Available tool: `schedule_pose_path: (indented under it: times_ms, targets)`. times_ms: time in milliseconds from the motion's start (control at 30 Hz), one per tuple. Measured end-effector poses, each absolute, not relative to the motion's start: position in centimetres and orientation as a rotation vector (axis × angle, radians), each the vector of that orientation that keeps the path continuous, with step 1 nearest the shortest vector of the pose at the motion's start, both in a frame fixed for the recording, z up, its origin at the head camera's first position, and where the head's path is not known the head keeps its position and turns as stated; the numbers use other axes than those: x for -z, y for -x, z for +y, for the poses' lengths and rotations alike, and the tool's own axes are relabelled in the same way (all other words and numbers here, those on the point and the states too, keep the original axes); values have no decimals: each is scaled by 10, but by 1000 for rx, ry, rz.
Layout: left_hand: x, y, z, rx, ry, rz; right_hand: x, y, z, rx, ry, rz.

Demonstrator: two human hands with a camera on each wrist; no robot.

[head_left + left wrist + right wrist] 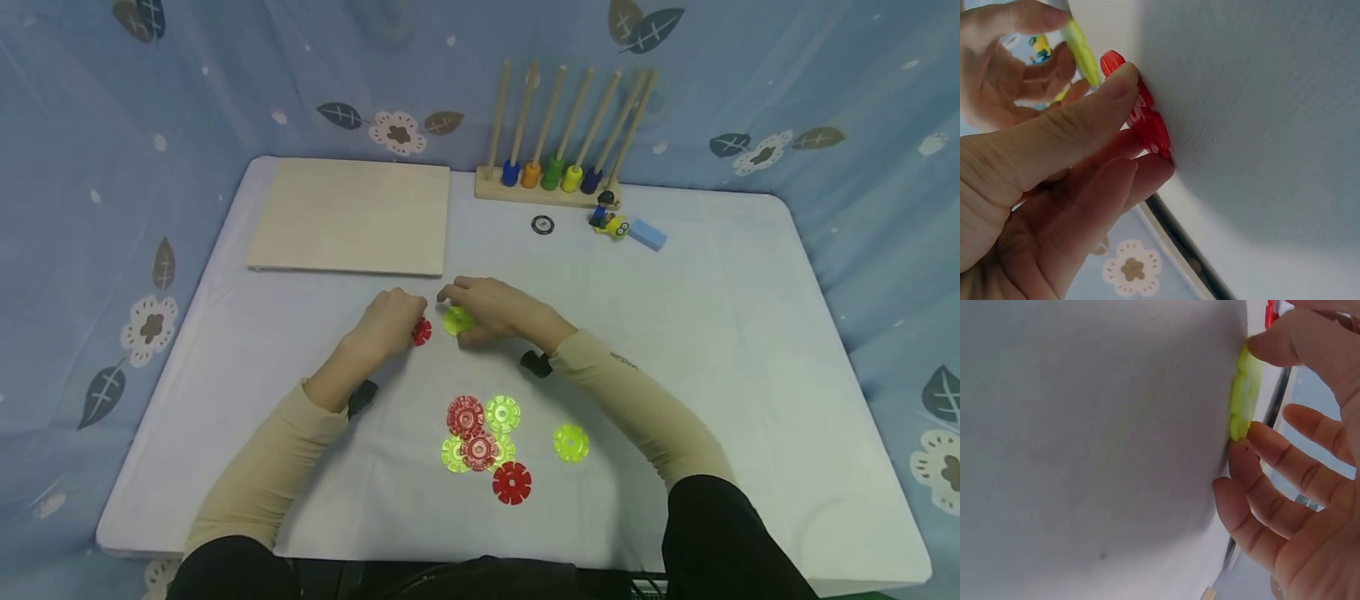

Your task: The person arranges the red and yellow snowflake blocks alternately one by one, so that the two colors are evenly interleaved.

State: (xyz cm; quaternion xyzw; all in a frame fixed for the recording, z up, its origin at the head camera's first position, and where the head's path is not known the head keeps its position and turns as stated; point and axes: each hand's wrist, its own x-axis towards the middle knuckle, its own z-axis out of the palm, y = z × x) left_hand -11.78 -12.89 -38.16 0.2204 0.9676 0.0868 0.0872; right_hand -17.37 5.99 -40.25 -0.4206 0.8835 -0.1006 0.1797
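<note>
In the head view my left hand (392,322) is over the middle of the white table, pinching a red notched plastic disc (422,332). The left wrist view shows that red disc (1147,122) tilted between thumb and fingers, close to the tabletop. To its right, my right hand (498,310) grips a yellow-green notched disc (457,321) by its edges. In the right wrist view thumb and fingertips touch opposite ends of the yellow-green disc (1244,394). The two held discs are apart. Nearer the body lies a cluster of overlapping red discs (465,415) and yellow-green discs (502,413).
A loose yellow-green disc (571,443) and a red disc (512,483) lie near the cluster. Behind are a wooden board (352,217), a peg rack (547,196) with coloured beads, a black ring (542,225), a toy figure (602,208) and a blue block (648,234).
</note>
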Motion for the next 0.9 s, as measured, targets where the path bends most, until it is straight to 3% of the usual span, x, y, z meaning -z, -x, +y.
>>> schedule_pose_path:
  times_ms: [500,900]
  targets:
    - [385,116,-128,-257,-612,2895,403,167,52,249,1266,2519]
    - [383,115,-122,-233,-613,2915,388,163,122,225,1150,2604]
